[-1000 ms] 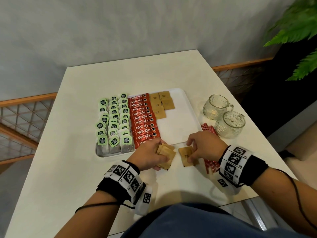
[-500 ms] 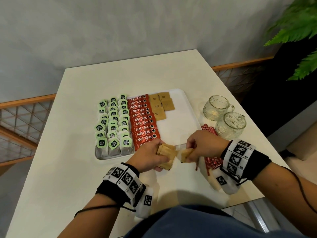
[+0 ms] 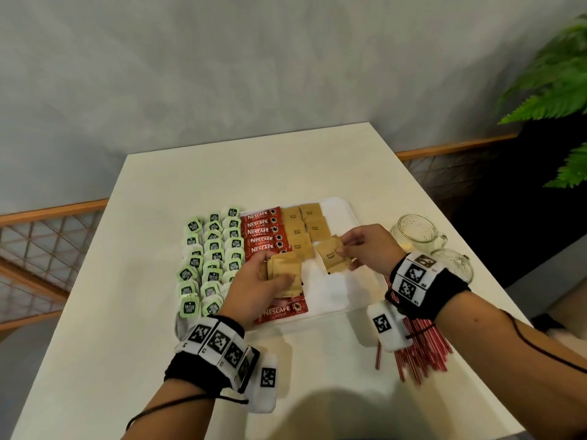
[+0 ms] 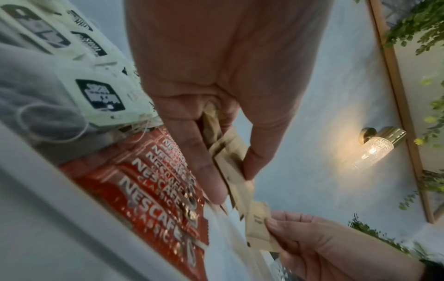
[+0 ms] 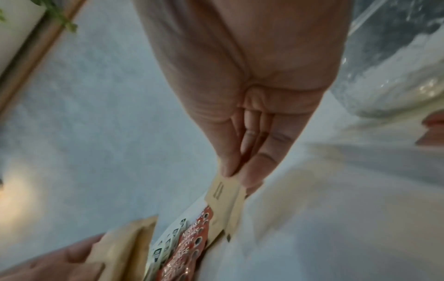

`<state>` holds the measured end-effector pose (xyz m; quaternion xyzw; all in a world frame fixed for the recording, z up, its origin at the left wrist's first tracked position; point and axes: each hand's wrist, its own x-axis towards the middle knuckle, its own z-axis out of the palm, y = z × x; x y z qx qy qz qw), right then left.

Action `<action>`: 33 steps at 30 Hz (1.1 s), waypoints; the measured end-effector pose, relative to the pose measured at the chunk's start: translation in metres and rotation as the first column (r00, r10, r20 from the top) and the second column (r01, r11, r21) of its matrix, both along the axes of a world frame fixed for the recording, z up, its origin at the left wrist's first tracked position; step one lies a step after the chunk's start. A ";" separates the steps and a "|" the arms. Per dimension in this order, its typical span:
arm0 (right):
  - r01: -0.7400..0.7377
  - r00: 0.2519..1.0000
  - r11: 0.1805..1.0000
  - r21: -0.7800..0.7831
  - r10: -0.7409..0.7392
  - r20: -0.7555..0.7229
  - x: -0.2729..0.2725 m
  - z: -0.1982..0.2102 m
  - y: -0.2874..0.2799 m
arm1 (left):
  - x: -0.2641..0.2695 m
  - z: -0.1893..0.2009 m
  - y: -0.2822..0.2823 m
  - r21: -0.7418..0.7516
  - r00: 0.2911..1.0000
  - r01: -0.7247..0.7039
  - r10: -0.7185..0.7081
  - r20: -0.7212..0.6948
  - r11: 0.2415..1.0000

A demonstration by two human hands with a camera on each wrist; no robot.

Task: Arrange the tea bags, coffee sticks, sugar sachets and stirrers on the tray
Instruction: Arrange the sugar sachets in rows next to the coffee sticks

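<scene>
Red coffee sticks [image 3: 261, 231] read "NESCAFÉ CLASSIC"; brown sachets [image 3: 330, 256] seemingly read "Brown Sugar".

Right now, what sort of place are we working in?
Probably a café or hotel refreshment corner: a white tray of Nescafe sticks and tea bags, glass cups beside it, and a decorative wall lamp.

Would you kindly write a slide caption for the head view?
Left hand holds a sachet stack while right hand lowers one sugar sachet toward the tray.

White table [image 3: 152, 312]: tray [image 3: 343, 300], stirrers [image 3: 425, 347], glass cups [image 3: 416, 231].
</scene>
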<state>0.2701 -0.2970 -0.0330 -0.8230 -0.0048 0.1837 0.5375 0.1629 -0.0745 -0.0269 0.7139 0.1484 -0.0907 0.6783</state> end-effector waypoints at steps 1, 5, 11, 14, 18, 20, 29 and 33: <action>0.040 0.999 0.999 0.003 -0.040 -0.012 0.005 -0.004 0.004 | 0.003 0.001 0.002 -0.006 1.000 -0.013 0.013 0.009 1.000; 0.156 0.986 0.988 -0.003 -0.156 -0.052 0.022 -0.016 0.020 | 0.012 0.003 0.007 -0.011 0.999 -0.048 0.048 0.019 0.999; 0.199 0.979 0.973 -0.121 -0.204 -0.030 0.034 -0.023 0.031 | 0.021 -0.001 0.014 -0.114 0.995 -0.096 0.093 -0.028 0.989; 0.183 0.982 0.971 -0.152 -0.188 -0.019 0.037 -0.024 0.033 | 0.024 -0.002 0.013 -0.187 0.993 -0.113 0.106 -0.046 0.976; 0.147 0.989 0.971 -0.189 -0.150 0.002 0.038 -0.023 0.029 | 0.029 -0.002 0.007 -0.241 0.988 -0.155 0.146 -0.052 0.958; 0.120 0.989 0.944 -0.306 -0.087 0.122 0.034 -0.016 0.027 | 0.031 -0.002 0.006 -0.229 0.988 -0.157 0.149 -0.048 0.961; -0.169 0.978 0.980 0.103 0.153 0.143 -0.013 0.015 0.049 | 0.030 -0.001 -0.009 -0.223 0.986 -0.164 0.169 0.003 0.961; -0.160 0.983 0.977 0.138 0.145 0.113 -0.014 0.017 0.047 | 0.026 0.007 -0.013 -0.260 0.989 -0.134 0.144 0.018 0.956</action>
